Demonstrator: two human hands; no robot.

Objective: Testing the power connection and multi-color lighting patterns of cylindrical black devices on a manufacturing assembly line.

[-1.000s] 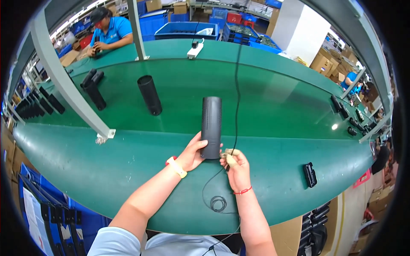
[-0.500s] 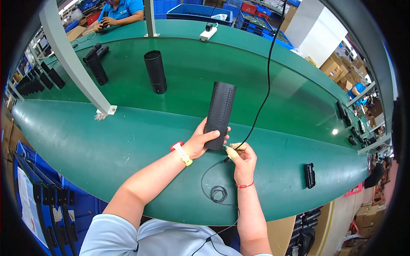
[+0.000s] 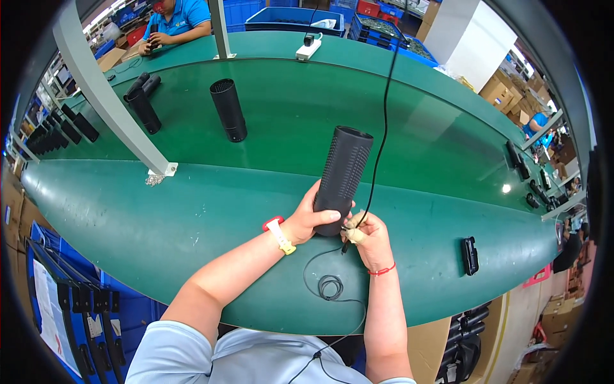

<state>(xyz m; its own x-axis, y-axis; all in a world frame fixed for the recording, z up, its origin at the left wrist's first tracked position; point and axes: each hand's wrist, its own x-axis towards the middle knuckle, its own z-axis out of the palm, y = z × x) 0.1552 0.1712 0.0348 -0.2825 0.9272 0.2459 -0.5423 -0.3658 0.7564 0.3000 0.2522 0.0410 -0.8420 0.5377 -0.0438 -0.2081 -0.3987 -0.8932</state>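
My left hand (image 3: 309, 219) is wrapped round the lower part of a black perforated cylinder (image 3: 345, 168), which tilts with its top end up and to the right. At its lower end, my right hand (image 3: 373, 242), with pale finger cots on thumb and forefinger, pinches the end of a black cable (image 3: 384, 121). This cable comes down from above. Whether its tip sits in the cylinder or only touches it is hidden by the fingers. A thinner dark cord lies in a small coil (image 3: 330, 287) on the green table (image 3: 256, 301), below my hands.
Another perforated cylinder (image 3: 228, 110) stands on the green surface beyond, with several more at left. A grey post (image 3: 109, 89) rises at left. At right lies a small black part (image 3: 469, 256). A white power strip (image 3: 308, 48) sits at the far edge; a co-worker (image 3: 179, 25) sits across.
The cylinder has moved slightly right and tilted more, so its top rim now shows. My right hand has shifted a little right and down, keeping hold of the cable near the cylinder's base.
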